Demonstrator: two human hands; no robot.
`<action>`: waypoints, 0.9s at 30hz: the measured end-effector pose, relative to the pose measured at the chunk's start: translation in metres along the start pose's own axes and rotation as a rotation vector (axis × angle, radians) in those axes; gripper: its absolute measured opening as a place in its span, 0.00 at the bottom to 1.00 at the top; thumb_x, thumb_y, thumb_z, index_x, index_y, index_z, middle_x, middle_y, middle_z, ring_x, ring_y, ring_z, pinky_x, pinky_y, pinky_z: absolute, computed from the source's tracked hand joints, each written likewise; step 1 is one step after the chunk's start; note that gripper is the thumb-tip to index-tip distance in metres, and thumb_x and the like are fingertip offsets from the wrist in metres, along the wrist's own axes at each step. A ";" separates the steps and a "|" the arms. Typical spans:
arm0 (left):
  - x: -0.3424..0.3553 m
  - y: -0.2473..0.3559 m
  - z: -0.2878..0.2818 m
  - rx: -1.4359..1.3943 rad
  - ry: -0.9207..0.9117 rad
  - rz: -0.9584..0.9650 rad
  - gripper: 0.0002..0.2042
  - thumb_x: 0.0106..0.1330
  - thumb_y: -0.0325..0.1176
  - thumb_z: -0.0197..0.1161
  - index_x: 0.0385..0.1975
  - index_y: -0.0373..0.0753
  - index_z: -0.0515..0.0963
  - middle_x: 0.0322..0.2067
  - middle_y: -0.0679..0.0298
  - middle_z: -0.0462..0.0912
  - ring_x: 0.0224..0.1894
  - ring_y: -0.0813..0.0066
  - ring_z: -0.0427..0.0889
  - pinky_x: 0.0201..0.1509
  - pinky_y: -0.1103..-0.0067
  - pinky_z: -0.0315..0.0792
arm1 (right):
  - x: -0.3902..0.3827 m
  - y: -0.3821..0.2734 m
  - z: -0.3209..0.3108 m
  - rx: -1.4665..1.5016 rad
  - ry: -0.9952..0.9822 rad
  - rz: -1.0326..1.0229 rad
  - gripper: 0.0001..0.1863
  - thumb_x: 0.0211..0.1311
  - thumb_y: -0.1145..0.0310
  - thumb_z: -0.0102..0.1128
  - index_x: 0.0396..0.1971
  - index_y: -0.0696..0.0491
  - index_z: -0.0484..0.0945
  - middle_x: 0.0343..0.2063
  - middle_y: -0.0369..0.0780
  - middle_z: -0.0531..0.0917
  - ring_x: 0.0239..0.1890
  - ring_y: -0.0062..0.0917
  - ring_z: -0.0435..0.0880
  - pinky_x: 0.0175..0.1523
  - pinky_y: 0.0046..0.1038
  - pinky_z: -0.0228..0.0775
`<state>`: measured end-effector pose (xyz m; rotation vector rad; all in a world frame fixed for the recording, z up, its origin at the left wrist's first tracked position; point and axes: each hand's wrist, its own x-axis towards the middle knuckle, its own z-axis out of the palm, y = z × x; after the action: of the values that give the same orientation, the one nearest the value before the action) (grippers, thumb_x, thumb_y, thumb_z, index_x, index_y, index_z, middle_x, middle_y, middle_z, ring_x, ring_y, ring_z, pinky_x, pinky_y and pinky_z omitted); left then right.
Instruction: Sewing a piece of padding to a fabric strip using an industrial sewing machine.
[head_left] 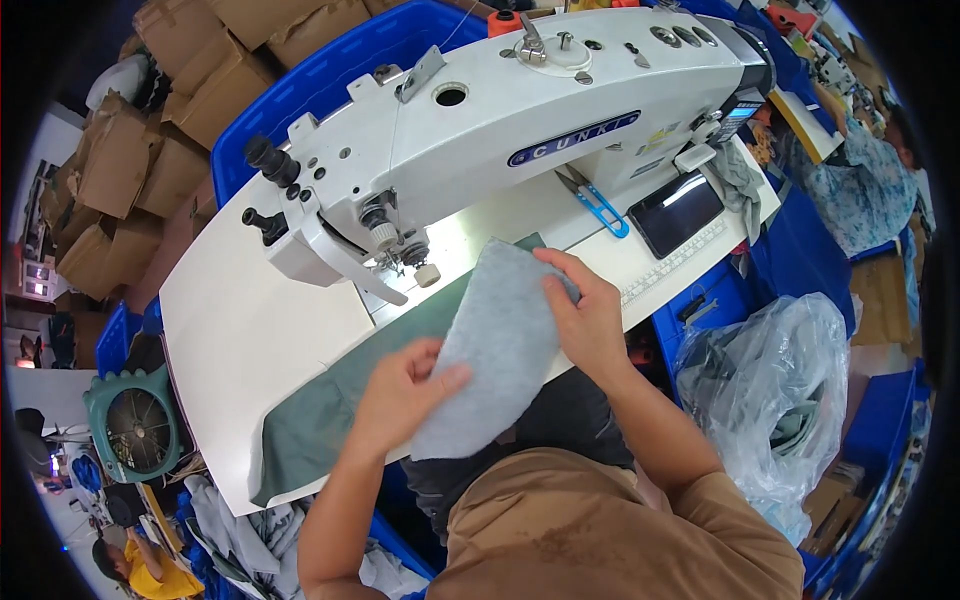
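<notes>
A pale grey fabric piece [493, 340] is held up over a long dark green fabric piece [318, 425] lying along the front of the white sewing table [235, 305]. My right hand [590, 325] pinches the grey piece at its upper right edge. At its left edge, my left hand [400, 400], slightly blurred, has curled fingers and thumb on the same piece. A white sewing machine [430, 150] stands behind the fabric, its needle area above and left of the grey piece. Blue-handled scissors [600, 210] and a black phone [675, 215] lie right of the machine's needle area.
Blue bins [750, 270] surround the table, with cardboard boxes [125, 160] at upper left and a green fan [130, 425] at left. A plastic bag of fabric [760, 390] sits at right, piled cloth [240, 540] at lower left. A person in yellow [165, 575] is at bottom left.
</notes>
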<state>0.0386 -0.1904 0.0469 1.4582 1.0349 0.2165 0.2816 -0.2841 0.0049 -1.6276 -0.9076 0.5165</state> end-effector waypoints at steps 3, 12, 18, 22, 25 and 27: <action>-0.024 -0.006 0.007 0.210 0.050 0.015 0.11 0.72 0.36 0.70 0.42 0.33 0.87 0.31 0.65 0.87 0.32 0.79 0.81 0.41 0.76 0.77 | 0.003 0.002 -0.001 0.018 -0.002 0.017 0.18 0.72 0.75 0.61 0.59 0.54 0.84 0.47 0.48 0.90 0.40 0.30 0.89 0.48 0.29 0.78; 0.011 -0.012 -0.011 0.849 0.451 0.330 0.12 0.72 0.41 0.67 0.35 0.39 0.78 0.31 0.55 0.83 0.35 0.48 0.84 0.36 0.58 0.75 | -0.004 -0.003 -0.014 -0.200 -0.104 -0.032 0.15 0.69 0.77 0.64 0.54 0.57 0.87 0.38 0.38 0.88 0.34 0.17 0.78 0.43 0.22 0.73; -0.022 -0.062 -0.074 0.786 0.496 0.478 0.12 0.71 0.38 0.69 0.34 0.37 0.77 0.27 0.54 0.81 0.29 0.48 0.82 0.33 0.61 0.74 | -0.036 -0.021 0.029 -0.046 -0.344 -0.015 0.14 0.69 0.78 0.64 0.51 0.54 0.88 0.32 0.37 0.83 0.31 0.19 0.77 0.37 0.25 0.71; -0.051 -0.086 -0.132 0.780 0.518 0.323 0.13 0.72 0.39 0.70 0.33 0.36 0.77 0.26 0.52 0.80 0.28 0.47 0.82 0.32 0.61 0.73 | -0.055 -0.027 0.071 -0.038 -0.364 -0.220 0.13 0.68 0.79 0.63 0.50 0.53 0.88 0.31 0.37 0.80 0.29 0.22 0.77 0.37 0.24 0.71; -0.059 -0.084 -0.145 0.786 0.500 0.213 0.15 0.72 0.41 0.71 0.33 0.35 0.77 0.26 0.49 0.81 0.29 0.45 0.82 0.32 0.61 0.73 | -0.059 -0.031 0.081 -0.026 -0.417 -0.219 0.13 0.66 0.81 0.62 0.47 0.53 0.88 0.30 0.37 0.78 0.29 0.24 0.77 0.37 0.24 0.71; -0.057 -0.063 -0.145 0.911 0.390 0.114 0.17 0.72 0.45 0.70 0.34 0.35 0.79 0.27 0.48 0.83 0.28 0.45 0.82 0.34 0.61 0.74 | -0.057 -0.030 0.077 0.061 -0.397 -0.168 0.14 0.65 0.83 0.61 0.45 0.54 0.89 0.30 0.37 0.78 0.29 0.21 0.77 0.36 0.23 0.70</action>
<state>-0.1215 -0.1394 0.0472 2.3620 1.4643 0.1092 0.1815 -0.2800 0.0064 -1.4014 -1.2968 0.7574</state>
